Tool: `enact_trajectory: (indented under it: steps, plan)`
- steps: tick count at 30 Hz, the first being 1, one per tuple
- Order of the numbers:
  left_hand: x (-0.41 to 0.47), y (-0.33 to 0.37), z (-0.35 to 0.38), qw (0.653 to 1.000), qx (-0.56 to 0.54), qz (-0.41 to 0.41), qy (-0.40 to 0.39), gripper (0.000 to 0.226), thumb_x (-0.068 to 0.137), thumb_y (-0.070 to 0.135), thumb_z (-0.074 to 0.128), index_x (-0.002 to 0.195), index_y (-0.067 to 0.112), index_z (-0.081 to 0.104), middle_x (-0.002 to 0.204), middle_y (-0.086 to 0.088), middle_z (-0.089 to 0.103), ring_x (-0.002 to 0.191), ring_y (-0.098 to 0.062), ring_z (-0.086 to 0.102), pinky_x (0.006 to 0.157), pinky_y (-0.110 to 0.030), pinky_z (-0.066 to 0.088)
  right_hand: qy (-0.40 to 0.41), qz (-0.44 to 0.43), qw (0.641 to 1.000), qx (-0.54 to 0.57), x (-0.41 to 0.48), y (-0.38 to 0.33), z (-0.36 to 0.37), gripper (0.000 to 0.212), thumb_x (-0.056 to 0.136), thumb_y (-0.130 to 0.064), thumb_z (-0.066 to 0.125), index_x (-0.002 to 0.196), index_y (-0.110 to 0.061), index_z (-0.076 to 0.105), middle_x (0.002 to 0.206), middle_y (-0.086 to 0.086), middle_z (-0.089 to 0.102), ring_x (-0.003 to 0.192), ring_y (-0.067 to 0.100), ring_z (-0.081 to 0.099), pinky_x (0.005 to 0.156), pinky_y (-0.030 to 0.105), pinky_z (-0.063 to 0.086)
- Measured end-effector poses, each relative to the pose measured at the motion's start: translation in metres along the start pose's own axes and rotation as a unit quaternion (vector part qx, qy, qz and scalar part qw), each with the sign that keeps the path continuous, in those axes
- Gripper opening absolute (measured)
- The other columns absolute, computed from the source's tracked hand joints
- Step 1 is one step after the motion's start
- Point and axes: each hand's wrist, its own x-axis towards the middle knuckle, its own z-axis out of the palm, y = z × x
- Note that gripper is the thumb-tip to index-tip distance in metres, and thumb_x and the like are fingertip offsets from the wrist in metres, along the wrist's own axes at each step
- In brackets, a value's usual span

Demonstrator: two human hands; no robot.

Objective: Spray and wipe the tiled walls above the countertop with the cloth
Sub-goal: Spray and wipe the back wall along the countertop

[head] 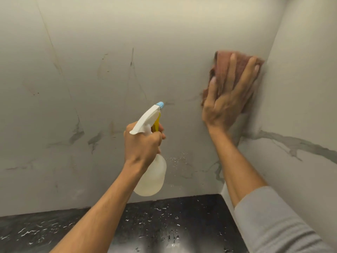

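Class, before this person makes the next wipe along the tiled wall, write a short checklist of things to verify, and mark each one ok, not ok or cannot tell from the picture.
1. Reddish-brown cloth pressed flat on the marble-look tiled wall under the right hand: ok.
2. Translucent spray bottle with white head and blue nozzle held firmly in the left hand: ok.
3. Nozzle aimed at the wall, not at the person: ok.
4. Spray droplets low on the wall wiped off: not ok.
5. Black speckled countertop dry: not ok, drops lie on it.
6. Liquid left in the bottle: ok, though the level is unclear.
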Motion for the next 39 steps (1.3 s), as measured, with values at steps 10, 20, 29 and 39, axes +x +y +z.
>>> enact_trajectory:
  steps: [10, 20, 29, 39]
  plan:
    - [-0.012, -0.045, -0.011, 0.999, 0.010, -0.042, 0.006, 0.014, 0.054, 0.003, 0.051, 0.052, 0.014, 0.060, 0.059, 0.003, 0.065, 0.067, -0.045, 0.066, 0.037, -0.024, 0.041, -0.279, -0.421, 0.863, 0.012, -0.146, 0.039, -0.047, 0.063, 0.090, -0.020, 0.058, 0.148, -0.032, 0.036, 0.162, 0.005, 0.020, 0.150, 0.030, 0.019, 0.122, 0.045, 0.007]
    - [-0.020, -0.073, -0.020, 0.996, 0.047, -0.007, 0.079, 0.008, 0.060, 0.008, 0.055, 0.057, 0.013, 0.060, 0.068, -0.008, 0.065, 0.067, -0.046, 0.067, 0.045, -0.035, 0.051, -0.104, -0.164, 0.980, 0.035, -0.065, -0.064, 0.009, 0.054, 0.097, -0.043, 0.055, 0.146, -0.022, 0.048, 0.154, 0.026, 0.036, 0.145, 0.043, 0.027, 0.122, 0.055, 0.011]
    - [-0.041, -0.094, -0.013, 0.993, 0.068, -0.025, 0.096, 0.013, 0.067, 0.011, 0.057, 0.070, 0.007, 0.068, 0.073, -0.018, 0.069, 0.070, -0.043, 0.068, 0.055, -0.057, 0.056, -0.320, 0.206, 0.923, -0.056, -0.321, -0.030, -0.072, 0.077, 0.101, -0.064, 0.017, 0.155, -0.024, -0.021, 0.164, 0.013, -0.019, 0.153, 0.035, -0.005, 0.122, 0.058, 0.014]
    - [-0.038, -0.084, -0.031, 0.995, 0.069, -0.010, 0.075, 0.010, 0.062, 0.008, 0.054, 0.060, 0.015, 0.061, 0.069, -0.011, 0.066, 0.067, -0.043, 0.067, 0.053, -0.052, 0.056, -0.212, 0.494, 0.840, 0.071, -0.223, -0.072, -0.040, 0.071, 0.107, -0.038, 0.033, 0.158, -0.005, -0.004, 0.164, 0.015, -0.017, 0.153, 0.027, -0.014, 0.124, 0.050, -0.004]
